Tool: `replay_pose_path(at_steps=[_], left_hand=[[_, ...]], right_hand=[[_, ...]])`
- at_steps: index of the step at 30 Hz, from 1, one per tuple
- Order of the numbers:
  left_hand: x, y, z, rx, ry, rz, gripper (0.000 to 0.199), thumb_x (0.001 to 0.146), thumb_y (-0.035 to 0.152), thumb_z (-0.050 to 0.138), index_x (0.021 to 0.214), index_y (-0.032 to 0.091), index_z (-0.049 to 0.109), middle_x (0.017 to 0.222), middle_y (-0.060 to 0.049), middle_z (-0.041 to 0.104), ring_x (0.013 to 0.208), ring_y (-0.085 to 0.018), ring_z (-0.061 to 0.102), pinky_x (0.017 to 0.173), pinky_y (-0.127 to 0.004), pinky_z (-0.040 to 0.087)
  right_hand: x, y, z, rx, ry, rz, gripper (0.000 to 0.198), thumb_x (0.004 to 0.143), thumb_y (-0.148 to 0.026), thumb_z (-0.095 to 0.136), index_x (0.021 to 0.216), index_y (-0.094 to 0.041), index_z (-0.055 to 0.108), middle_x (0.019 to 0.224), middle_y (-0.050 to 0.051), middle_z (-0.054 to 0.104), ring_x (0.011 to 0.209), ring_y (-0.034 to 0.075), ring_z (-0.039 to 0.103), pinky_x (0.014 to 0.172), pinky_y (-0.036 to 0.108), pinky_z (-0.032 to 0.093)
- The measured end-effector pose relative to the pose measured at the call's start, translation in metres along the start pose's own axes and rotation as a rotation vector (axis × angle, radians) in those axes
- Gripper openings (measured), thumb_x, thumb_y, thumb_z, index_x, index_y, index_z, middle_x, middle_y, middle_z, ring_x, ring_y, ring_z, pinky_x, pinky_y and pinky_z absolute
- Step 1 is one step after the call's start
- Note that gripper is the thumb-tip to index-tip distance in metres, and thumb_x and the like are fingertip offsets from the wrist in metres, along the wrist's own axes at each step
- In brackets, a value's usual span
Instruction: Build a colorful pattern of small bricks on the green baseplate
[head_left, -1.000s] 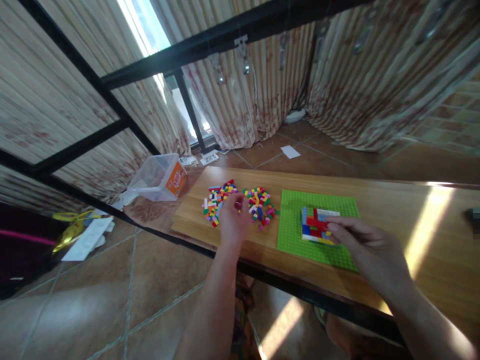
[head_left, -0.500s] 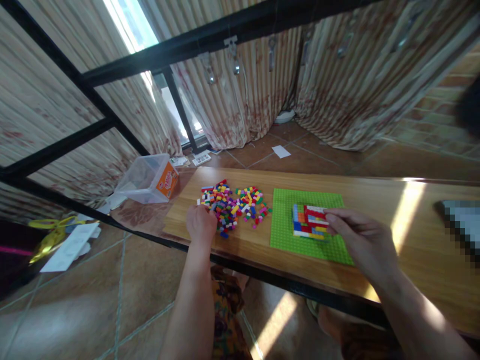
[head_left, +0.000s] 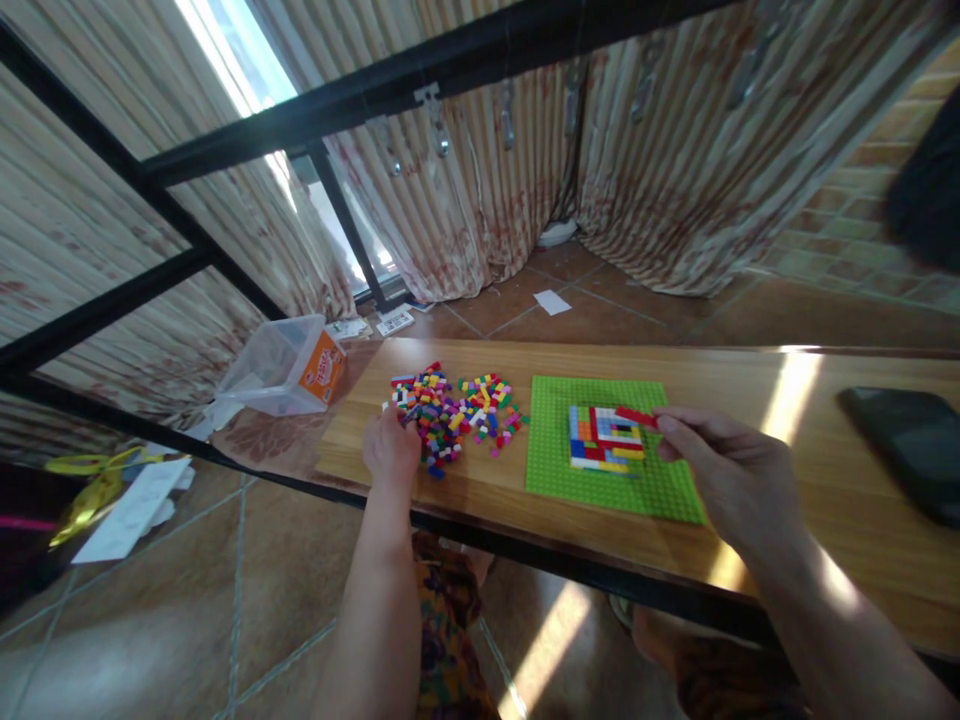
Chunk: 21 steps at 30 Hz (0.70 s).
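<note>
A green baseplate lies on the wooden table and carries a small flat build of coloured bricks. My right hand pinches a long red brick just above the build's right edge. A heap of small loose coloured bricks lies to the left of the plate. At the heap's left edge rests my left hand, its fingers curled among the bricks; whether it holds one is hidden.
A clear plastic tub with an orange label stands at the table's left end. A dark phone lies on the right of the table. Black metal bars cross overhead. Curtains hang behind, and papers lie on the tiled floor.
My left hand slid from the middle of the heap to its left edge. My right hand lifted off the build, and a long red brick now shows in its fingers.
</note>
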<state>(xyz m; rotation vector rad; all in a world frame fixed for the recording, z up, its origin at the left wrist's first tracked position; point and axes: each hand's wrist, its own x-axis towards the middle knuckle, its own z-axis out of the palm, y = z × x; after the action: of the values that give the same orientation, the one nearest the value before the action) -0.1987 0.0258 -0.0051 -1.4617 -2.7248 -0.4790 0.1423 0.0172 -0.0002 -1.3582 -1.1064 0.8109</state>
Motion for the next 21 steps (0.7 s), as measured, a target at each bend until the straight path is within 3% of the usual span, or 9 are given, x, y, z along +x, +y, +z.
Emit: replay_pose_path(at_steps=[3,7,9,11,14,16,19,21], left_hand=[[0.003,0.0,-0.001,-0.006,-0.054,-0.036,0.026,0.088,0.023,0.057,0.11,0.016,0.07,0.108,-0.016,0.072,0.107,-0.029,0.065,0.086,-0.035,0.047],[0.009,-0.004,-0.002,-0.077,-0.005,-0.048,0.027,0.087,0.022,0.054,0.105,0.014,0.073,0.104,-0.017,0.073,0.102,-0.03,0.066,0.081,-0.035,0.046],[0.01,-0.006,-0.001,-0.247,0.022,-0.043,0.024,0.086,0.024,0.055,0.096,0.015,0.074,0.093,-0.014,0.074,0.093,-0.027,0.067,0.075,-0.032,0.045],[0.005,-0.003,0.0,-0.562,0.002,-0.062,0.021,0.083,0.027,0.057,0.087,0.016,0.074,0.078,-0.007,0.071,0.076,-0.02,0.064,0.065,-0.027,0.043],[-0.016,0.017,0.001,-1.123,-0.184,-0.146,0.02,0.077,0.035,0.065,0.077,0.016,0.071,0.062,0.001,0.063,0.054,-0.01,0.051,0.051,-0.021,0.035],[-0.036,0.038,0.0,-1.382,-0.341,-0.177,0.023,0.067,0.036,0.075,0.072,0.015,0.069,0.062,0.002,0.063,0.051,-0.006,0.049,0.051,-0.018,0.035],[-0.064,0.07,-0.002,-1.564,-0.563,-0.178,0.028,0.061,0.034,0.082,0.075,0.015,0.068,0.071,-0.001,0.069,0.056,-0.005,0.053,0.055,-0.017,0.039],[-0.077,0.085,-0.003,-1.567,-0.65,-0.165,0.028,0.063,0.033,0.082,0.079,0.015,0.068,0.075,-0.002,0.071,0.057,-0.005,0.055,0.056,-0.017,0.041]], right_hand=[[0.0,-0.001,0.001,0.015,0.004,0.013,0.014,0.072,-0.033,0.078,0.082,-0.024,0.078,0.065,-0.001,0.069,0.059,0.013,0.062,0.057,0.026,0.055],[0.0,-0.001,0.002,0.086,-0.022,0.031,0.01,0.072,-0.03,0.079,0.08,-0.023,0.077,0.063,-0.001,0.066,0.058,0.011,0.059,0.057,0.024,0.053],[0.0,-0.001,0.002,0.208,-0.07,0.076,0.009,0.073,-0.029,0.078,0.08,-0.023,0.077,0.063,-0.001,0.065,0.059,0.01,0.058,0.056,0.022,0.052],[0.0,-0.002,0.001,0.404,-0.161,0.207,0.01,0.075,-0.029,0.076,0.082,-0.022,0.076,0.066,-0.001,0.065,0.06,0.009,0.058,0.055,0.019,0.051],[0.001,-0.005,0.004,0.68,-0.268,0.474,0.01,0.075,-0.028,0.074,0.082,-0.02,0.073,0.071,-0.001,0.064,0.06,0.007,0.057,0.049,0.014,0.049],[-0.002,-0.008,0.011,0.775,-0.29,0.597,0.01,0.072,-0.026,0.076,0.078,-0.019,0.071,0.071,-0.001,0.064,0.058,0.006,0.056,0.042,0.012,0.043],[-0.01,-0.013,0.029,0.826,-0.373,0.7,0.018,0.071,-0.032,0.078,0.077,-0.017,0.069,0.064,-0.001,0.06,0.053,0.006,0.051,0.037,0.012,0.036],[-0.017,-0.016,0.042,0.796,-0.396,0.688,0.029,0.07,-0.042,0.08,0.076,-0.017,0.067,0.063,-0.002,0.058,0.05,0.005,0.048,0.036,0.012,0.032]])
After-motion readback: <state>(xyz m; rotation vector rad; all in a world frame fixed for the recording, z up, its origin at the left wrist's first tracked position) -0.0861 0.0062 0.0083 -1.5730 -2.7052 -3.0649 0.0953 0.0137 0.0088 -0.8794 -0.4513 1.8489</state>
